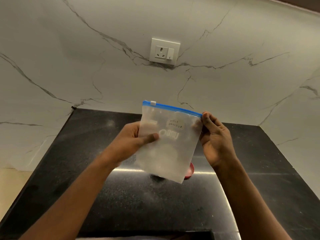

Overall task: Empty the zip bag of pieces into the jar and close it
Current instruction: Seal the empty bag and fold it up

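Wall: white marble [69, 49] with grey veins fills the space ahead of me and runs round both sides.
Tabletop: black, speckled and glossy [86, 153], reaching back to the wall, with a bright streak of reflected light across it below my hands.
Bag: I hold a frosted zip bag [166, 146] upright and slightly tilted in the air above the tabletop; its blue zip strip runs along the top edge, and a handwritten label sits on the front. What is inside I cannot make out.
Left hand: my left hand [136, 141] is closed on the bag's left edge, thumb across the front.
Right hand: my right hand [214, 141] pinches the bag's top right corner by the zip strip.
Socket: a white socket with a switch [164, 51] on the wall, above the bag.
Red thing: a small red rim [190, 172] shows behind the bag's lower right corner; I cannot tell what it is.
Slider: a white zip slider [153, 103] sits near the left end of the strip.
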{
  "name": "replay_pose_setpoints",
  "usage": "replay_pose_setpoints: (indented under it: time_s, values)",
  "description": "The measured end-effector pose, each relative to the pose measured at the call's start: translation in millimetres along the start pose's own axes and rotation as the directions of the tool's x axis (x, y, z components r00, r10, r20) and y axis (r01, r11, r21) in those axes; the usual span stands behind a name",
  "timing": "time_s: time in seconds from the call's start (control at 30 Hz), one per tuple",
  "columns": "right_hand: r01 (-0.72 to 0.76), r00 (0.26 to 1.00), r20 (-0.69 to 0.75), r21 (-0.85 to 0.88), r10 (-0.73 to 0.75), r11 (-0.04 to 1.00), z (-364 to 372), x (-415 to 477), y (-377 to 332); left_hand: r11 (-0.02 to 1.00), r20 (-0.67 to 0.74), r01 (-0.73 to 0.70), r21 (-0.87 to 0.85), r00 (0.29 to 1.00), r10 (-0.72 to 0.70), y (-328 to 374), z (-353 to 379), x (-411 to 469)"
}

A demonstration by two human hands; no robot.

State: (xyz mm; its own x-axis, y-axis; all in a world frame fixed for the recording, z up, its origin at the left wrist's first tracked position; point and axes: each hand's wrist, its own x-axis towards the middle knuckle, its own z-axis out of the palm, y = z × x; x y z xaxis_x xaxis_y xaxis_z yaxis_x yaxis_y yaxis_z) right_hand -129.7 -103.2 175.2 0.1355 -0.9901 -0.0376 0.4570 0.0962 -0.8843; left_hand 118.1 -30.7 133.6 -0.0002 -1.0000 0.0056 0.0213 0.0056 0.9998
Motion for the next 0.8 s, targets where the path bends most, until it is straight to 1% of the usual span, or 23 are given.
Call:
replay_pose_setpoints:
  time_s: [0.03,0.07,0.13,0.2,0.23,0.3,0.4,0.5,0.6,0.7,0.73,0.8]
  values:
    - [-0.025,0.999,0.025,-0.05,0.026,0.998,-2,-1,4,1.0,-0.063,-0.013,-0.008,0.998,0.012,-5,3,0]
    - [-0.052,0.994,0.084,-0.131,0.063,0.99,-4,-2,8,0.999,-0.121,-0.023,-0.032,0.992,0.018,-9,4,1]
    - [-0.103,0.954,0.234,-0.325,0.185,0.94,-9,-10,18,0.993,-0.17,-0.011,-0.119,0.985,-0.009,-10,3,3]
    - [-0.128,0.907,0.308,-0.451,0.288,0.883,-12,-18,27,0.986,-0.15,0.013,-0.168,0.988,-0.038,-9,1,3]
    - [-0.122,0.901,0.313,-0.48,0.299,0.869,-13,-20,30,0.986,-0.127,0.029,-0.165,0.991,-0.051,-9,0,2]
    - [-0.114,0.919,0.281,-0.484,0.278,0.868,-14,-21,34,0.987,-0.079,0.082,-0.14,0.992,-0.094,-10,-4,2]
    - [-0.151,0.933,0.241,-0.412,0.267,0.899,-15,-21,31,0.983,-0.01,0.163,-0.087,0.986,-0.164,-14,-11,2]
    - [-0.236,0.944,0.153,-0.299,0.291,0.924,-18,-21,32,0.979,-0.032,0.171,-0.113,0.984,-0.175,-18,-14,1]
    - [-0.355,0.935,0.0,-0.079,0.356,0.932,-18,-21,41,0.965,-0.035,0.155,-0.213,0.986,-0.166,-22,-14,1]
    - [-0.418,0.892,-0.098,0.189,0.441,0.889,-18,-19,50,0.885,0.018,0.213,-0.414,0.974,-0.226,-26,-17,-1]
    - [-0.423,0.881,-0.117,0.233,0.457,0.875,-19,-18,51,0.878,0.029,0.229,-0.421,0.97,-0.24,-26,-18,-3]
    - [-0.434,0.865,-0.143,0.268,0.481,0.86,-20,-16,52,0.918,0.052,0.234,-0.322,0.972,-0.229,-27,-20,-6]
